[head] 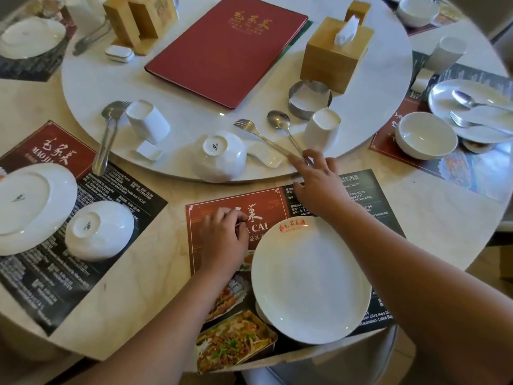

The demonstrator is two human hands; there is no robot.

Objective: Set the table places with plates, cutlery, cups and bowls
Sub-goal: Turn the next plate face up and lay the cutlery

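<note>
A white plate (311, 279) lies right way up on the red and black placemat (236, 201) in front of me. Just beyond, on the edge of the white turntable (83, 87), are an upturned bowl (219, 155), a ceramic spoon (266, 158), a metal fork (258, 133), a metal spoon (280, 120) and an upturned cup (322, 129). My right hand (316, 176) reaches over the placemat, and its spread fingers touch the near ends of the fork and spoon handles. My left hand (224, 237) rests on the placemat left of the plate, fingers curled, with nothing visible in it.
The left place has an upturned plate (30, 207) and bowl (100, 230), with a tipped cup (147, 120) and cutlery (107, 140) on the turntable. The right place has a bowl (424, 134) and a plate (472, 107) bearing cutlery. A red menu (227, 48), tissue box (336, 54) and metal ring (309, 98) stand mid-turntable.
</note>
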